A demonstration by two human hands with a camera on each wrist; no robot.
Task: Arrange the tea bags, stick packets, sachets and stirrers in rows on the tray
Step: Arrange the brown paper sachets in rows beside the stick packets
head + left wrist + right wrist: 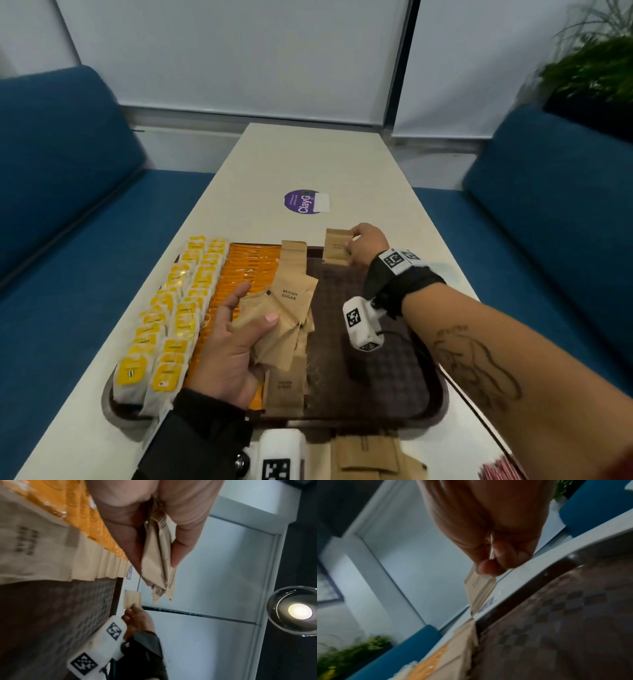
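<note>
sachet step under way: right hand [364, 247] pinches a brown sugar sachet [337, 247] over the tray's [394, 370] far edge, left hand [233, 342] grips the spare sachets [274, 325]; next, lay it starting a second row.

Matt kraft-paper sugar sachets [294, 298], glossy orange stick packets [246, 270], a textured brown plastic tray [387, 377], smooth cream table [308, 164].

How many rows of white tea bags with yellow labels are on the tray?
2. One row runs along the brown plastic tray's left edge; the second lies beside it, next to the orange stick packets. Overlapping bags may hide others.
</note>
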